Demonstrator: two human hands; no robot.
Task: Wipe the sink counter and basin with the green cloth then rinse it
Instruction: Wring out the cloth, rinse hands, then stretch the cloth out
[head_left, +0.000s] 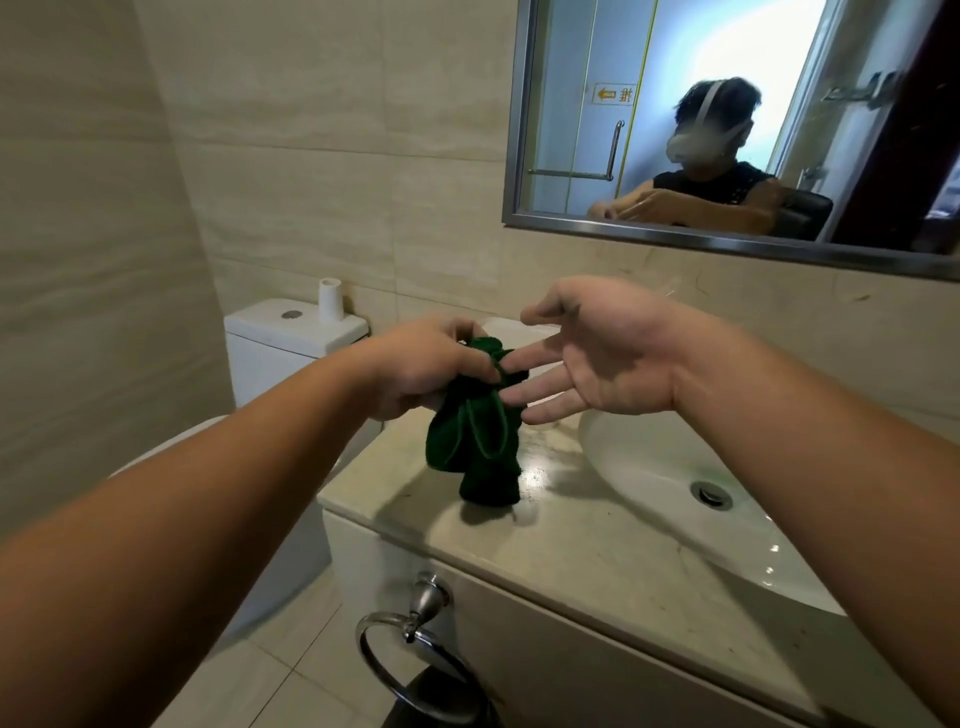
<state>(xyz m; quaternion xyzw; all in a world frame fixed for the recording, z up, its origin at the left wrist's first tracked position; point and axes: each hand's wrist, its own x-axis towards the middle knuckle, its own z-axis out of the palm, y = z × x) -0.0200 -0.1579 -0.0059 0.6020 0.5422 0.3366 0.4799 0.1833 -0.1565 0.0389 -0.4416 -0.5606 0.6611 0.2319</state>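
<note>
A dark green cloth hangs bunched from my left hand, which grips its top above the left end of the beige stone counter. The cloth's lower end reaches down to the counter surface. My right hand is spread open just right of the cloth, fingertips touching or nearly touching its upper folds. The white oval basin with a metal drain lies to the right, below my right forearm. The faucet is hidden.
A white toilet with a paper roll on its tank stands left of the counter. A chrome towel ring is mounted on the cabinet front. A framed mirror hangs above the backsplash.
</note>
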